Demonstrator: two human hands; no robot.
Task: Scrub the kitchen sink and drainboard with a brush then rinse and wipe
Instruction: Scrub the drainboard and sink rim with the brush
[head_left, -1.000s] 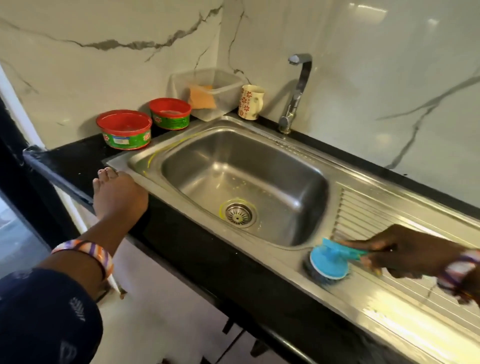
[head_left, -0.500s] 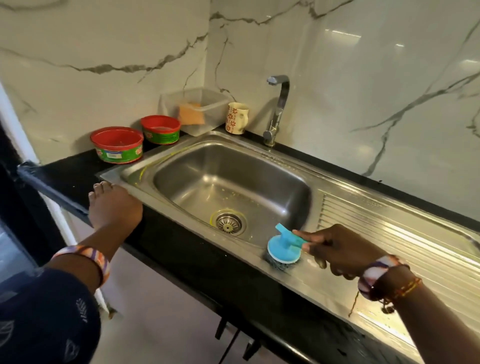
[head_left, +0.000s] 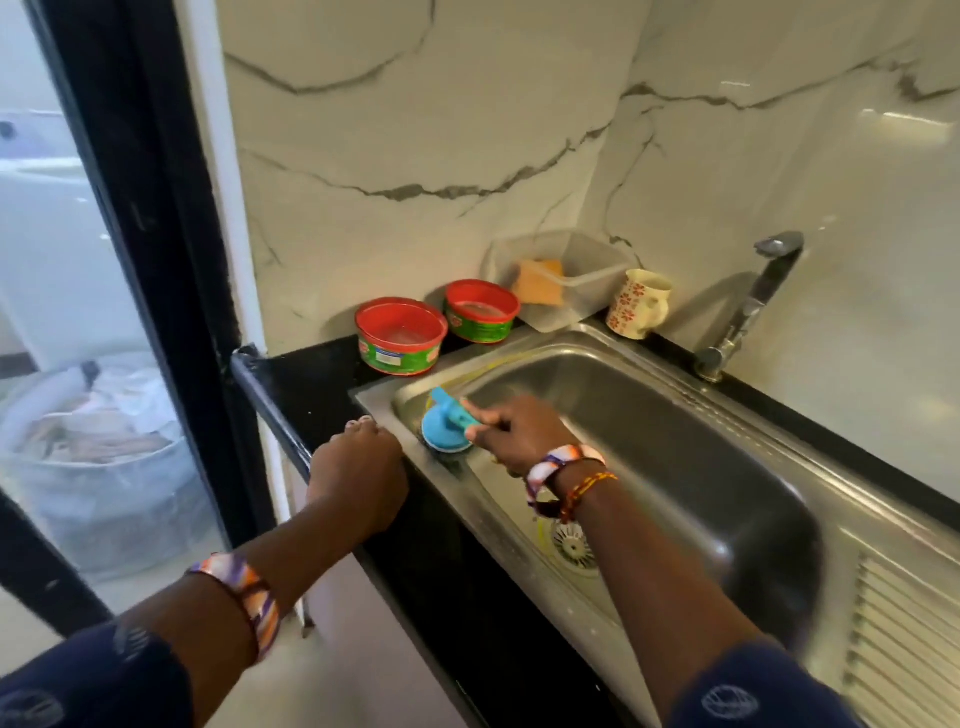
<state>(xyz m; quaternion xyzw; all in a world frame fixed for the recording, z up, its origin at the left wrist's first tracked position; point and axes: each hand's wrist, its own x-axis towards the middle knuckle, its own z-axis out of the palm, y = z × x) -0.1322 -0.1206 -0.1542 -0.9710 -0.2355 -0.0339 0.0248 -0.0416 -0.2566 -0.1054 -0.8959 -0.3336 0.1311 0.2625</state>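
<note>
On sink (head_left: 675, 415) rim, right hand (head_left: 519, 434) gripping brush (head_left: 445, 428)

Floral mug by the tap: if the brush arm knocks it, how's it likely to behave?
The floral mug looks ceramic, so probably rigid and breakable. It stands upright at the sink rim's back edge, so a sideways knock could tip it into the basin. Its handle would likely stop any long roll.

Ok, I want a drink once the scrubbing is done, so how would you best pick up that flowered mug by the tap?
Probably by the handle of the mug. It stands upright on the sink's back rim, handle turned to the right toward the tap. The clear tub crowds its left, so come from the front right and hook the fingers through the handle.
</note>
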